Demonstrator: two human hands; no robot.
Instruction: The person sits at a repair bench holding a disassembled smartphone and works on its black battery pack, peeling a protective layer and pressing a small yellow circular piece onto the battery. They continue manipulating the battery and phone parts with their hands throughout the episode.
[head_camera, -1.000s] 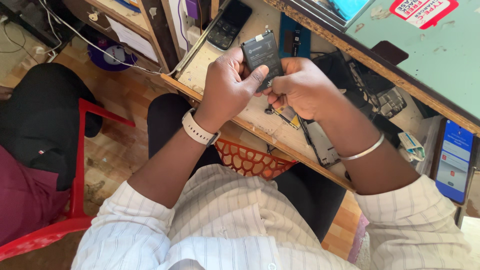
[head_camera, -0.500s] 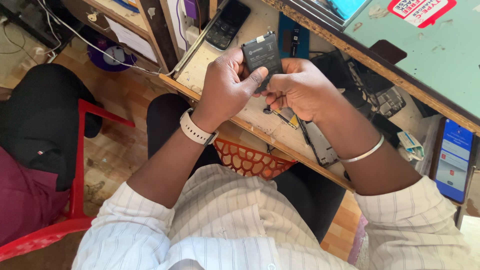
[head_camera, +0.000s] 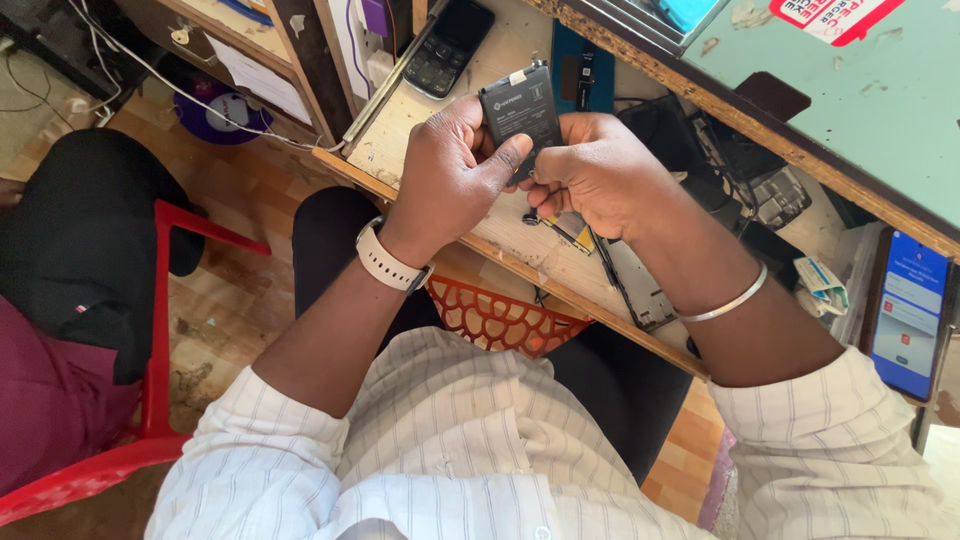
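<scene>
A flat black phone battery (head_camera: 520, 112) with a white label is held upright between both hands above the wooden workbench (head_camera: 420, 130). My left hand (head_camera: 450, 175) grips its left side, thumb pressed on its face; a white watch band circles that wrist. My right hand (head_camera: 595, 175) closes on the battery's lower right edge; a thin metal bangle sits on that forearm. What lies under the hands is hidden.
A black keypad phone (head_camera: 448, 45) lies at the bench's back left. Dark phone parts (head_camera: 700, 160) and a metal frame (head_camera: 635, 285) lie to the right. A lit blue-screen phone (head_camera: 908, 312) is at far right. A person sits on a red chair (head_camera: 150, 400) at left. An orange basket (head_camera: 500, 318) sits below the bench.
Both hands have stayed together on the battery, with only slight shifts of the fingers and the battery's tilt.
</scene>
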